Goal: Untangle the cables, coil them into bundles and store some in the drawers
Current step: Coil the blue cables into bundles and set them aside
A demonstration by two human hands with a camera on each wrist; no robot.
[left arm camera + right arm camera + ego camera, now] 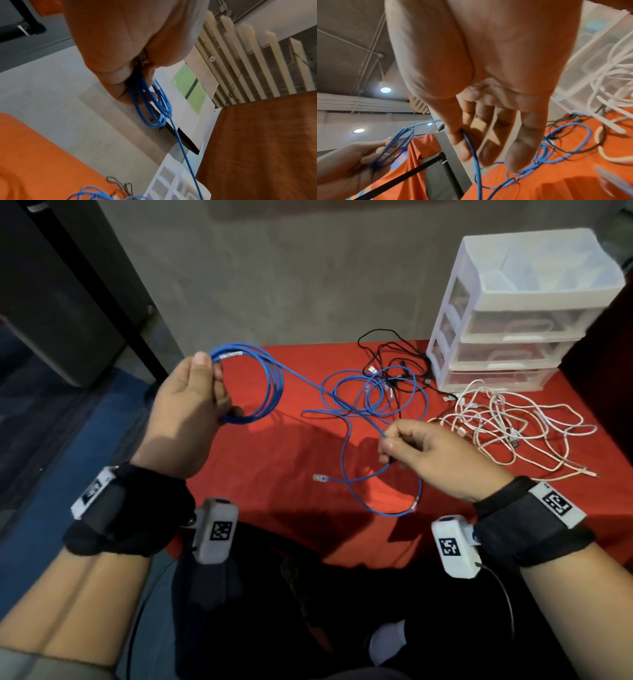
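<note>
The left hand (191, 402) is gripping a coil (260, 385) of blue cable (346, 405), thumb on top and fingers curled through the loops, raised off the red cloth (274, 460) well to the left of the drawer unit (513, 313). The right hand (431, 457) is pinching the free run of the same cable between thumb and forefinger, nearer the drawer unit and in front of it. The remaining blue length is lying in loose loops on the cloth, crossing a black cable (387, 354) just beside the unit's left side; white cables (513, 426) are lying tangled directly in front of the drawers.

Judgement: the cable is light, springy and smooth-jacketed, so loops are likely to spring open unless clamped at one point. Hold is best taken on the jacket, not the clear plug (320, 477), whose latch looks fragile and liable to snag.
</note>
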